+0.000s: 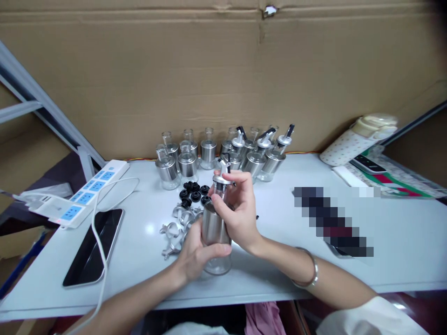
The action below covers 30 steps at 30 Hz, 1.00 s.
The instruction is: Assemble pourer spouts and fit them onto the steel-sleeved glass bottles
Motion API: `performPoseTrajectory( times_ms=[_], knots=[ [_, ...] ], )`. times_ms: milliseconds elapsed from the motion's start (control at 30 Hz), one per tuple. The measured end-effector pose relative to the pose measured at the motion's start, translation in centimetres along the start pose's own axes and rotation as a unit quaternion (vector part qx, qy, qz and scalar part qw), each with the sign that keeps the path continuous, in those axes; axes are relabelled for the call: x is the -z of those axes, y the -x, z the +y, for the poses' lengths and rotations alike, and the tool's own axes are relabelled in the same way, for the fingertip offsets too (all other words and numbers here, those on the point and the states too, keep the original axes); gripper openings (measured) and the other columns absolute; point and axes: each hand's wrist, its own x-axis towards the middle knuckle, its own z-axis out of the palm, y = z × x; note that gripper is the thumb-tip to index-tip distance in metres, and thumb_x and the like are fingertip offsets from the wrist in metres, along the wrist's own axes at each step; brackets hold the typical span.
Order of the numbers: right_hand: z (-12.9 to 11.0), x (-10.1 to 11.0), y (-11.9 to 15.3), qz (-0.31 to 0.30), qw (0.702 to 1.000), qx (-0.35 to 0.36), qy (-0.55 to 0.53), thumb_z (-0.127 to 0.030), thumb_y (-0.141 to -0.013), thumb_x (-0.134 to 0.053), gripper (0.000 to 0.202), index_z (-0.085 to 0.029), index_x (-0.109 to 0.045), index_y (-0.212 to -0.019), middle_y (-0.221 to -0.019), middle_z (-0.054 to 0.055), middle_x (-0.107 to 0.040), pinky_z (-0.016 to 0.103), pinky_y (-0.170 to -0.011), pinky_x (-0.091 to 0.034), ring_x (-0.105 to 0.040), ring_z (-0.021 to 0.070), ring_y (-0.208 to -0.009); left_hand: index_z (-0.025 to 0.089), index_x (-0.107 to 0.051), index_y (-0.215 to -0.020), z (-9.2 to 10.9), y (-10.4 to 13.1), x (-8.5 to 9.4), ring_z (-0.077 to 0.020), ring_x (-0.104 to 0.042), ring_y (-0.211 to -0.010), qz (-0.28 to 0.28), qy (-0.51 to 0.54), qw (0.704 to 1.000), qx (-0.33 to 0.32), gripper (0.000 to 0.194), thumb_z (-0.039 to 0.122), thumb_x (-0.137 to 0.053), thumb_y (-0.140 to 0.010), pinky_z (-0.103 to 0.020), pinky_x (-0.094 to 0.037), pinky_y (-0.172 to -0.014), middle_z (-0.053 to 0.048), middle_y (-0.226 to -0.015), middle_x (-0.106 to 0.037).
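Near the table's front edge, a glass oil bottle (213, 223) with a brushed-metal sleeve stands nearly upright between my hands. My left hand (200, 249) is wrapped round its lower body. Up at the neck, my right hand (240, 209) closes its fingers round the metal pourer cap (220, 180), which has a black-tipped lever. Just behind lie several black rubber stoppers (195, 196). Several silver metal collar pieces (172, 230) are heaped to the left of my left hand, which partly hides them.
Along the cardboard wall stand several bottles without caps (167, 170) and a few with pourers (274, 160). A power strip (94, 190), a white cable (94, 223) and a tablet (94, 249) lie left. At right are a dotted flask (356, 142) and a pixelated dark object (331, 223).
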Motion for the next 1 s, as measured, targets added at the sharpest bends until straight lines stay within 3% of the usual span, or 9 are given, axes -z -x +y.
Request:
performPoseTrajectory(
  times_ms=[200, 400, 567, 700, 833, 933, 1000],
  knots=[
    [-0.9, 0.3, 0.0, -0.008, 0.999, 0.044, 0.022, -0.016, -0.078, -0.062, 0.024, -0.026, -0.045, -0.091, -0.092, 0.000, -0.046, 0.031, -0.072, -0.049, -0.058, 0.0158, -0.089, 0.015, -0.056, -0.076, -0.5, 0.3, -0.3, -0.0117, -0.039, -0.063, -0.006, -0.014, 1.000, -0.014, 0.037, 0.037, -0.078, -0.056, -0.025, -0.034, -0.060, 0.003, -0.067, -0.050],
    [-2.4, 0.6, -0.4, -0.040, 0.998, 0.002, 0.051, -0.018, -0.070, -0.073, 0.061, -0.033, -0.037, -0.116, -0.094, 0.000, -0.050, 0.029, -0.057, -0.052, -0.058, 0.0171, -0.080, 0.015, -0.056, -0.085, -0.4, 0.6, -0.8, -0.0155, -0.046, -0.065, -0.034, -0.011, 0.999, -0.008, 0.045, 0.043, -0.077, -0.056, -0.027, -0.035, -0.062, 0.000, -0.069, -0.053],
    [-2.5, 0.9, -1.3, -0.040, 0.997, -0.044, 0.050, -0.015, -0.071, -0.070, 0.050, -0.029, -0.048, -0.114, -0.090, 0.000, -0.053, 0.032, -0.060, -0.054, -0.058, 0.0161, -0.076, 0.016, -0.055, -0.089, -0.4, 0.7, -0.7, -0.0171, -0.051, -0.066, -0.051, 0.000, 0.999, 0.006, 0.048, 0.043, -0.078, -0.057, -0.028, -0.037, -0.061, -0.001, -0.072, -0.057],
    [-2.5, 1.1, -1.7, -0.022, 0.997, -0.068, 0.022, -0.012, -0.068, -0.069, 0.045, -0.027, -0.048, -0.104, -0.077, -0.004, -0.053, 0.031, -0.054, -0.052, -0.055, 0.0130, -0.060, 0.016, -0.056, -0.098, -0.2, 0.8, -0.9, -0.0170, -0.052, -0.068, -0.072, 0.024, 0.997, 0.014, 0.052, 0.039, -0.079, -0.057, -0.028, -0.039, -0.064, -0.001, -0.076, -0.061],
    [-2.9, 1.3, -1.6, -0.026, 0.997, -0.068, 0.021, -0.009, -0.065, -0.069, 0.042, -0.027, -0.049, -0.097, -0.074, -0.005, -0.053, 0.030, -0.051, -0.050, -0.055, 0.0128, -0.058, 0.016, -0.056, -0.100, 0.0, 0.9, -0.9, -0.0161, -0.052, -0.067, -0.095, 0.031, 0.995, 0.007, 0.052, 0.040, -0.078, -0.059, -0.027, -0.039, -0.063, -0.001, -0.076, -0.061],
    [-2.9, 1.3, -1.2, -0.030, 0.999, -0.037, 0.018, -0.013, -0.070, -0.071, 0.043, -0.029, -0.051, -0.104, -0.081, -0.002, -0.054, 0.031, -0.054, -0.053, -0.058, 0.0146, -0.064, 0.016, -0.057, -0.097, -0.2, 0.7, -0.6, -0.0146, -0.050, -0.064, -0.098, -0.007, 0.995, -0.014, 0.050, 0.043, -0.078, -0.061, -0.027, -0.038, -0.062, 0.000, -0.073, -0.059],
    [-2.7, 1.3, -0.9, -0.073, 0.997, -0.009, 0.005, -0.018, -0.076, -0.069, 0.048, -0.032, -0.048, -0.117, -0.094, 0.001, -0.058, 0.035, -0.061, -0.057, -0.062, 0.0166, -0.073, 0.016, -0.057, -0.094, -0.4, 0.7, -0.3, -0.0151, -0.050, -0.065, -0.082, -0.022, 0.996, -0.030, 0.049, 0.045, -0.078, -0.061, -0.028, -0.039, -0.063, 0.000, -0.073, -0.058]
  ],
)
